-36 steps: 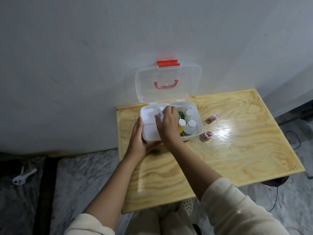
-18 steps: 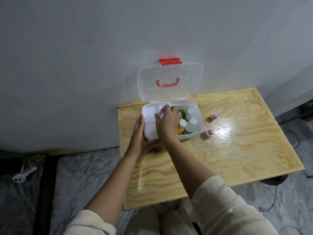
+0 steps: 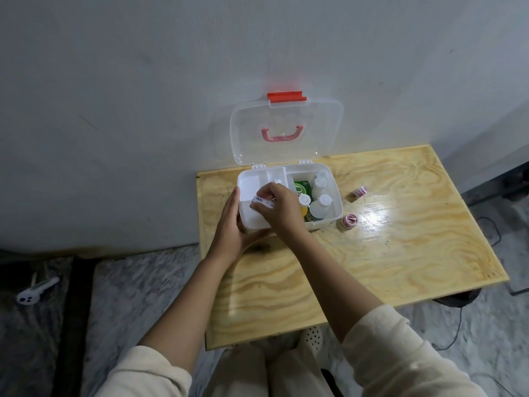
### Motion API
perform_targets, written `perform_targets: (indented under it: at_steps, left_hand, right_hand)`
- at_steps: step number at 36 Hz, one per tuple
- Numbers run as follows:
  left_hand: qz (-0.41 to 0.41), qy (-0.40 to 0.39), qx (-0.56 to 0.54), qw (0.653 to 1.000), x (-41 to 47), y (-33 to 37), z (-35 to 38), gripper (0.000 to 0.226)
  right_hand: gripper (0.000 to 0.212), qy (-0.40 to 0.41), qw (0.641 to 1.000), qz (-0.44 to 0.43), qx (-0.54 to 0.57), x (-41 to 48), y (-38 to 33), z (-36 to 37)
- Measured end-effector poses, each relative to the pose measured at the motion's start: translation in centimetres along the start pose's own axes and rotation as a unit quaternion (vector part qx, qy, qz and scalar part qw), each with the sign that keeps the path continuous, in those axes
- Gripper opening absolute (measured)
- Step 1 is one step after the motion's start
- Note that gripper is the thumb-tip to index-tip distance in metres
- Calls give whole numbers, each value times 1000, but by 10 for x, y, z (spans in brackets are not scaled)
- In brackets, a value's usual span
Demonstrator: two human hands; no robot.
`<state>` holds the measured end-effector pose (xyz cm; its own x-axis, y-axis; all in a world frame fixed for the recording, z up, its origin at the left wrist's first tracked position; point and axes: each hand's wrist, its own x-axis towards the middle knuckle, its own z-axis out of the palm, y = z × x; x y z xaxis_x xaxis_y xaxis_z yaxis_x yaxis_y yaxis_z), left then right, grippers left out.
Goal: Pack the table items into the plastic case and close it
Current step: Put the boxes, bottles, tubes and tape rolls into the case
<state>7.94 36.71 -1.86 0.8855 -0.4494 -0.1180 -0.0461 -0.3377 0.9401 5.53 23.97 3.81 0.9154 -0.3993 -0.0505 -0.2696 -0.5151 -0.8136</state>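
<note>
Currently the right hand (image 3: pixel 276 209) pinches a small white labelled tube (image 3: pixel 261 200) between fingertips and thumb, low over the left tray compartment of the white plastic case (image 3: pixel 326 223). The tube's long axis runs roughly left to right, across the compartment. Contact with the tray floor cannot be told.

The left hand (image 3: pixel 230 224) has its fingers straight and together, pressed against the case's left wall, bracing it.

The right compartment holds white-capped bottles (image 3: pixel 320 206) and a green box (image 3: pixel 302 187). The clear hinged lid (image 3: pixel 286 130) stands upright against the wall.

Unpacked: one red-patterned roll (image 3: pixel 349 220) just beside the case's near right corner and a second roll (image 3: pixel 359 191) farther back, both on the pale plywood surface (image 3: pixel 372 267). Both lie right of the case, on the right hand's side.

Judgement: release the tube, then the right hand, being nearer, takes the rolls.
</note>
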Motion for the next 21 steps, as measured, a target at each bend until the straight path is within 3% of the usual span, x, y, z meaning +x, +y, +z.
perform_targets:
  at_steps: [12,21]
  left_hand:
    - [-19,9,-3,1000,-1,-1,0,123]
    - [-2,10,11,1000,1,-2,-3,115]
  right_hand:
    - [24,-97,988,-59,-102,1,5,-8]
    - [26,-98,983,-92,-121,3,5,-16]
